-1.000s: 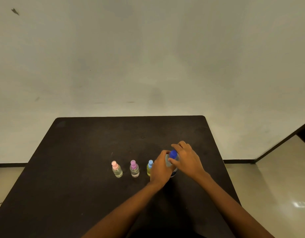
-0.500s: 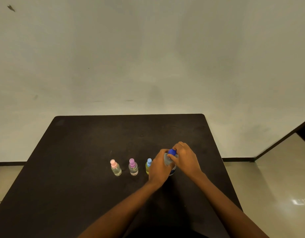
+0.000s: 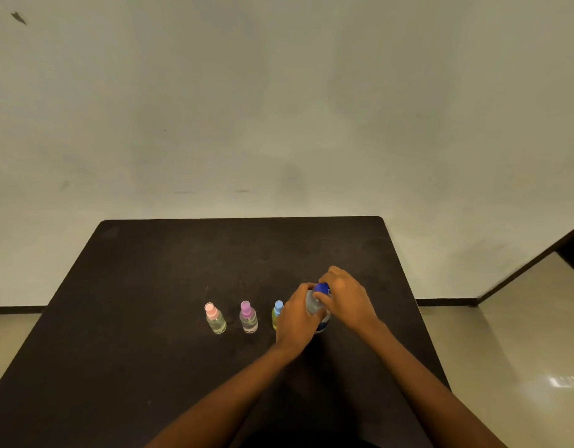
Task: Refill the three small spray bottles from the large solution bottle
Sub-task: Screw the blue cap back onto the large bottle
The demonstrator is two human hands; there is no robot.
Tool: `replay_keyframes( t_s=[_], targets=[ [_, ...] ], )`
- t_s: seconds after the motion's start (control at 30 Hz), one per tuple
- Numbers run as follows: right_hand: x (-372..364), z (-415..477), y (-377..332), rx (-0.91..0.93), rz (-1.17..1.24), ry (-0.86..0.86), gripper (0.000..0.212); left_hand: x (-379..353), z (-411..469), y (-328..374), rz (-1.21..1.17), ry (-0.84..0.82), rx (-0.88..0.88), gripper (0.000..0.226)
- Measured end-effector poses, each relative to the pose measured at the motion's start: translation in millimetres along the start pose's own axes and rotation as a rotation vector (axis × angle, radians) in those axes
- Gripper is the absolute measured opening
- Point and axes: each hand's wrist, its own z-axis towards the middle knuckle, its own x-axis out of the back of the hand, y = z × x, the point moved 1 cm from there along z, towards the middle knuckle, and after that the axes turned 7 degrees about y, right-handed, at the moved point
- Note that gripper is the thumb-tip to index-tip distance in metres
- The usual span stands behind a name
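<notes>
Solution bottle (image 3: 315, 309) gripped mid-table (image 3: 182, 253); right hand (image 3: 347, 297) on cap (image 3: 321, 288)

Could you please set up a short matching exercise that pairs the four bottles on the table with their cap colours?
Bottles:
1. leftmost small bottle
2. second small bottle
3. third small bottle
4. large bottle

Cap colours:
A. dark blue
B. pink
C. light blue
D. purple

Pairs: 1-B, 2-D, 3-C, 4-A

The left hand grips the large bottle's body while the right hand pinches its cap.
</notes>
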Motion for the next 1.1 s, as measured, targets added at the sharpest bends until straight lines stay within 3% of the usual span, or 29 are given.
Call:
replay_keyframes(
  t_s=[0.17, 0.33, 0.5, 0.63, 0.77, 0.93, 1.1],
  targets=[
    [-0.3, 0.6, -1.0, -0.072, 0.001, 0.001, 0.030, 3.4, -4.7, 0.9, -0.036, 0.029, -0.075, 0.036],
    [1.7, 0.4, 1.3, -0.026, 0.057, -0.092, 0.051, 3.9, -5.4, -0.8, -0.049, 0.007, -0.102, 0.038],
    [2.7, 2.2, 6.3, -0.012, 0.091, -0.063, 0.027, 5.1, -6.9, 1.9, -0.064, 0.029, -0.092, 0.041],
    [0.9, 4.6, 5.3, -0.071, 0.072, -0.011, 0.022, 5.4, -6.0, 3.0, -0.045, 0.019, -0.102, 0.044],
    [-0.9, 4.3, 3.6, -0.103, 0.020, -0.013, 0.028, 5.2, -4.5, 2.9, -0.010, 0.016, -0.098, 0.043],
    [2.0, 7.4, -3.1, -0.087, 0.035, -0.075, 0.052, 4.4, -5.9, 0.9, -0.040, 0.029, -0.095, 0.041],
    [2.4, 12.1, -4.7, 0.028, -0.076, -0.115, 0.022, 1.5, -6.6, -1.2, -0.086, 0.047, -0.055, 0.037]
  ],
)
